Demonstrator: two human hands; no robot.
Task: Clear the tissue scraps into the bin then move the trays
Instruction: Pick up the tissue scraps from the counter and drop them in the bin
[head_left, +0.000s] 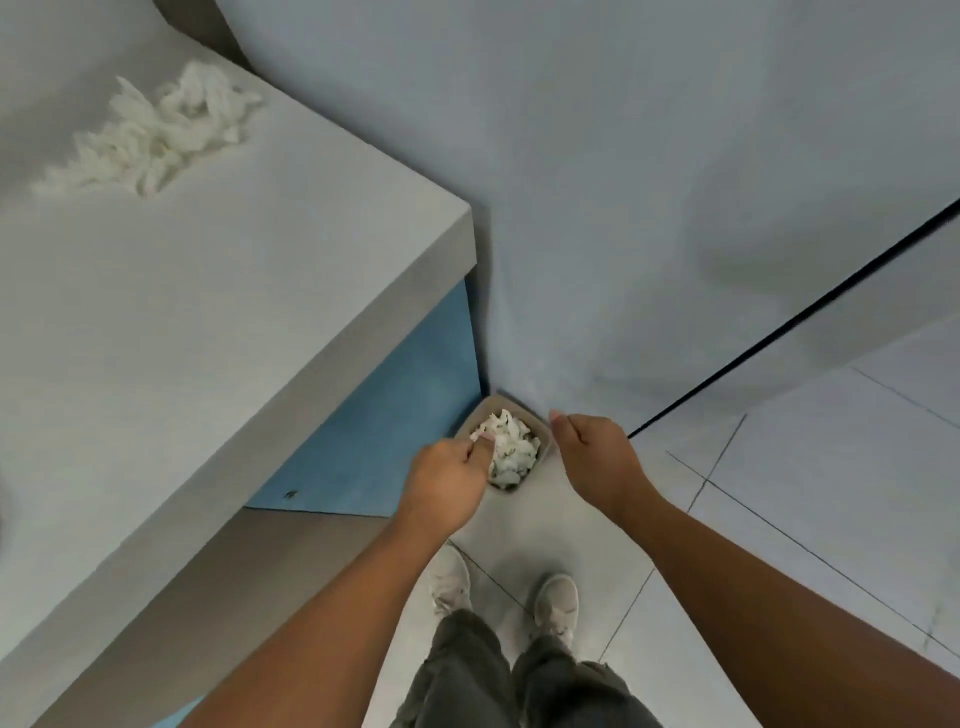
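A small beige bin (543, 437) stands on the floor in the corner between the counter and the wall, with white tissue scraps (511, 448) piled inside. My left hand (448, 480) hovers over the bin's left rim, its fingers curled and pinching a few white scraps. My right hand (597, 451) hangs just right of the bin with its fingers curled into a fist; nothing shows in it. A loose heap of tissue scraps (156, 135) lies on the grey counter (218, 322) at the upper left. No trays are in view.
The counter's corner juts out above the bin, with a blue panel (395, 426) under it. A pale wall (623, 182) rises behind the bin. My two feet in pale shoes (557, 605) stand on the tiled floor below it.
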